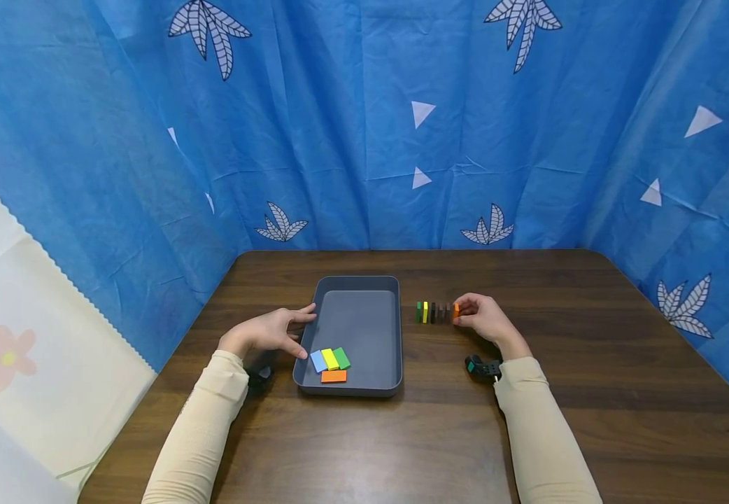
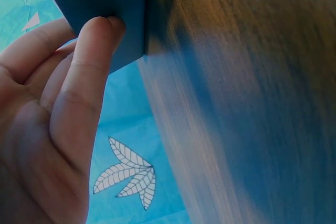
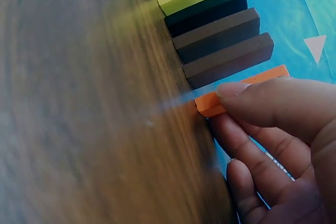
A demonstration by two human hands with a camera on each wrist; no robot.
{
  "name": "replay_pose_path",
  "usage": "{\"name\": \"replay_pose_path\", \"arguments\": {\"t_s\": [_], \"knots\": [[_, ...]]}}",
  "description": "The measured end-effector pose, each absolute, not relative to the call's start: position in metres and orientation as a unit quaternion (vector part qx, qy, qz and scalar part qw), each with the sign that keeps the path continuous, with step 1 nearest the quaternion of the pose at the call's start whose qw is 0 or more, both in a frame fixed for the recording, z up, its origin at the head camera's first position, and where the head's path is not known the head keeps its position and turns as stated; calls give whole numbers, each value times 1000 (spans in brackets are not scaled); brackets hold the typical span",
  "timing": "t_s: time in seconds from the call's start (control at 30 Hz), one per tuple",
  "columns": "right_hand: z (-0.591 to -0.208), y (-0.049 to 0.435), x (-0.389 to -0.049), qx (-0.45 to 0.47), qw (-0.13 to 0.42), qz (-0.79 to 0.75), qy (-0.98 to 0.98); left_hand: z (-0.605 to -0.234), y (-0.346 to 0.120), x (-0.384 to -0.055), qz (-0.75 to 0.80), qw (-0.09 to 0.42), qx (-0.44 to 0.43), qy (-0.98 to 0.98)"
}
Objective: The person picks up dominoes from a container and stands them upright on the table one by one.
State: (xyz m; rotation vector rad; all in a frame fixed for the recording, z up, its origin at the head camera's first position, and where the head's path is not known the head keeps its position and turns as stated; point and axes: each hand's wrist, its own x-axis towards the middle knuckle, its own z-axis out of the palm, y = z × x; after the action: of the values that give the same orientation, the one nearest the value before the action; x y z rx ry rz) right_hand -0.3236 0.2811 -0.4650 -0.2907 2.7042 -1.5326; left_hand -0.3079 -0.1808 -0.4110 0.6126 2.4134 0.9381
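My right hand (image 1: 485,320) pinches an orange domino (image 3: 210,103) between thumb and fingers, upright at the right end of a row of standing dominoes. Leftward from it stand brown dominoes (image 3: 231,61), a black domino (image 3: 207,11), a yellow domino (image 1: 425,312) and a green domino (image 1: 418,312). Against the left side of a dark grey tray (image 1: 392,336), my left hand (image 1: 270,330) rests with fingers spread, its fingertips touching the wall. Flat in the tray's near left corner lie a blue domino (image 1: 318,361), a yellow, a green and, below them, an orange domino (image 1: 334,376).
The brown wooden table (image 1: 440,434) carries the tray and the row, which stands just right of the tray. A blue curtain (image 1: 364,140) with leaf prints hangs behind the table. Black devices are strapped at both wrists, one (image 1: 483,367) by the right sleeve.
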Motion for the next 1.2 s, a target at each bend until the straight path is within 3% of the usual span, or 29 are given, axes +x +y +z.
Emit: {"name": "replay_pose_path", "arguments": {"t_s": [0.53,0.77,0.93,1.2], "knots": [[-453,286,-320,-97,40,-485,868,-408,-182,-306,342,236,222,882],[-418,287,-311,-85,-1,-465,881,-411,-182,-310,341,237,223,882],[-386,265,-304,-113,-33,-467,876,-411,-181,-309,341,237,219,883],[-362,214,-305,-181,-17,-491,852,-411,-181,-309,343,238,220,882]]}}
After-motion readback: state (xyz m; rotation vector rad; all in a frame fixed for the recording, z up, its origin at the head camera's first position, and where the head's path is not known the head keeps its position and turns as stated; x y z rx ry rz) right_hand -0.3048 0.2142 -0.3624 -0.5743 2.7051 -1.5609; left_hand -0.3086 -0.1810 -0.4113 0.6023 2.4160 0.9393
